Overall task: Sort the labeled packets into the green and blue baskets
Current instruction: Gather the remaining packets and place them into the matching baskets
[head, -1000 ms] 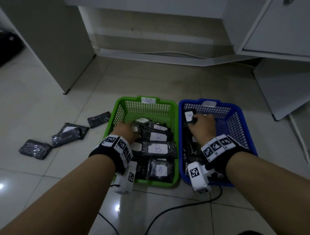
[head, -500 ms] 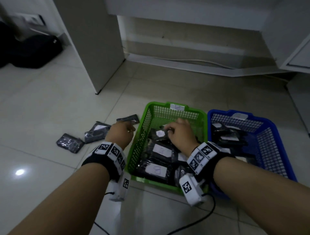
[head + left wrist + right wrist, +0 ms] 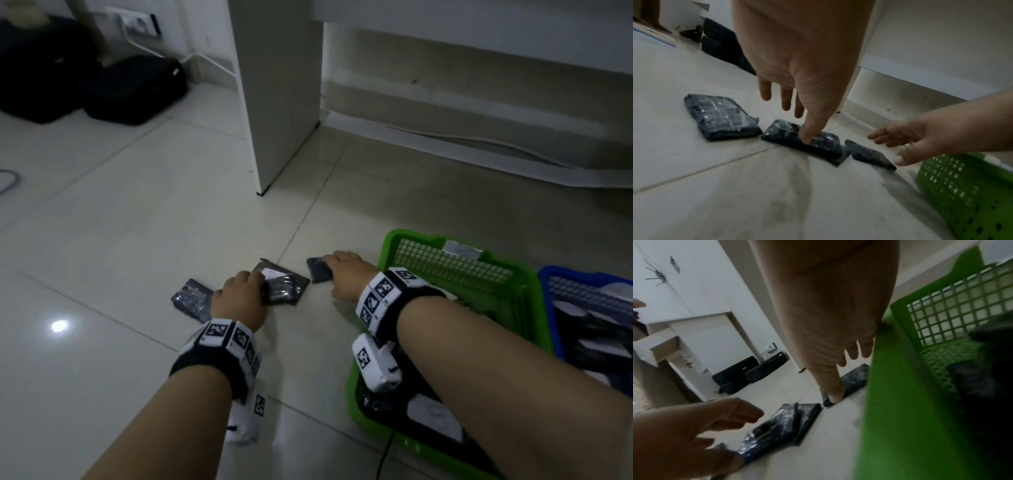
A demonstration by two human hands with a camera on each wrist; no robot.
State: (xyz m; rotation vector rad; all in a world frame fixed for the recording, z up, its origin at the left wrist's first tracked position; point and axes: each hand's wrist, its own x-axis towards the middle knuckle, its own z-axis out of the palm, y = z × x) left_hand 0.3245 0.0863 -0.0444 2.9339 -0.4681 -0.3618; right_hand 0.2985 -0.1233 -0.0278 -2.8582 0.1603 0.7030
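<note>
Three dark plastic packets lie on the floor tiles left of the green basket point(image 3: 390, 248). My left hand point(image 3: 246, 287) hovers over the middle packet point(image 3: 286, 286), which shows a white label. Its fingers are straight and the thumb tip presses on the middle packet point(image 3: 824, 144). My right hand point(image 3: 342, 274) reaches over the small right packet point(image 3: 318, 270), fingers spread, with the thumb at the near edge of that packet point(image 3: 855, 379). The left packet point(image 3: 190, 301) lies untouched. The blue basket point(image 3: 548, 284) stands beyond the green one; both hold labeled packets.
A white cabinet side panel point(image 3: 274, 102) comes down to the floor behind the packets. Black bags point(image 3: 130, 92) sit at the far left wall under a socket. A thin black cable point(image 3: 383, 459) runs along the floor by the green basket's near corner.
Both hands have left the baskets and moved left to the packets on the floor. The head view has swung left, pushing the baskets to the right edge.
</note>
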